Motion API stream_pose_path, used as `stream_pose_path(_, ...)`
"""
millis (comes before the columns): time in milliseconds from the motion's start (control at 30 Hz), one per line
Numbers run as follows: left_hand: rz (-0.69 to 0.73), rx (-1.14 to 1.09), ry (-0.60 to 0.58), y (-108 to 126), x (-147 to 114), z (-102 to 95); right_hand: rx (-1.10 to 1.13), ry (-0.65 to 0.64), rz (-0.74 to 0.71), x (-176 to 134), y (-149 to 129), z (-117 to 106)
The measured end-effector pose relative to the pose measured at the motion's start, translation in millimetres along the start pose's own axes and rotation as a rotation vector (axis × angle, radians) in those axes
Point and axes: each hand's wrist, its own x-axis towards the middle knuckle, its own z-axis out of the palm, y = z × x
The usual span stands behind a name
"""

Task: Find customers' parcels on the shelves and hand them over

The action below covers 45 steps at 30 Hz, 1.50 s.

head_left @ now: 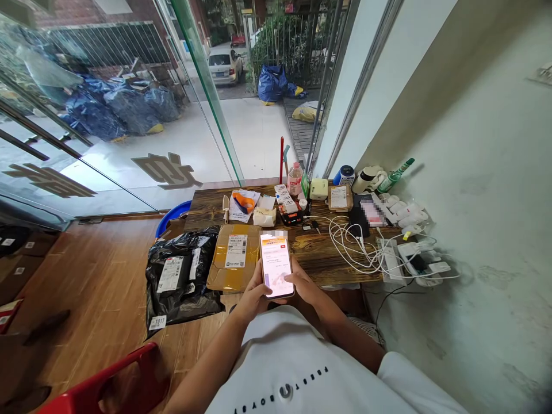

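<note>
A lit smartphone is held upright between my hands, in front of my white shirt. My left hand wraps its left edge, with the thumb over the lower screen. On the other side my right hand grips the right edge, and its thumb lies over the screen; most of its fingers are hidden behind the phone. Just left of the phone lies a taped cardboard box with a label. Beside that box is a black plastic parcel, also labelled, hanging over the table's front edge.
The wooden table carries an orange tape dispenser, a knife, a label printer, a pink bottle and tangled white cables. A red stool stands lower left. Glass doors are ahead, a wall right.
</note>
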Motion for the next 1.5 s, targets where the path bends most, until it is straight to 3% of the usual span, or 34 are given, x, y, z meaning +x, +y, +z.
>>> stream_pose_path(500,0.003,-0.008,-0.021,5.1,-4.7,3.7,-0.192,-0.012,-0.082,-2.4,-2.0,1.2)
stream_pose_path(600,-0.003,-0.007,-0.022,4.5,-4.7,1.3,-0.11,-0.003,-0.048,-1.3,2.8,1.4)
stream_pose_path(800,0.001,0.04,-0.025,1.5,-4.1,-4.1,-0.02,0.108,-0.028,3.2,14.0,5.1)
stream_pose_path(1033,0.075,0.12,-0.04,-5.0,-2.1,-8.9,0.034,0.233,0.011,8.5,6.5,14.0)
stream_pose_path(1233,-0.02,0.112,-0.064,-4.4,-5.2,-8.7,-0.025,0.368,-0.017,22.9,0.0,13.6)
stream_pose_path(1400,-0.025,0.09,-0.059,0.0,-6.8,-6.1,-0.114,0.431,-0.118,17.1,-4.9,18.4)
stream_pose_path(1500,-0.021,0.061,-0.047,1.1,-7.1,-6.3,-0.256,0.438,-0.294,5.4,-7.3,21.8)
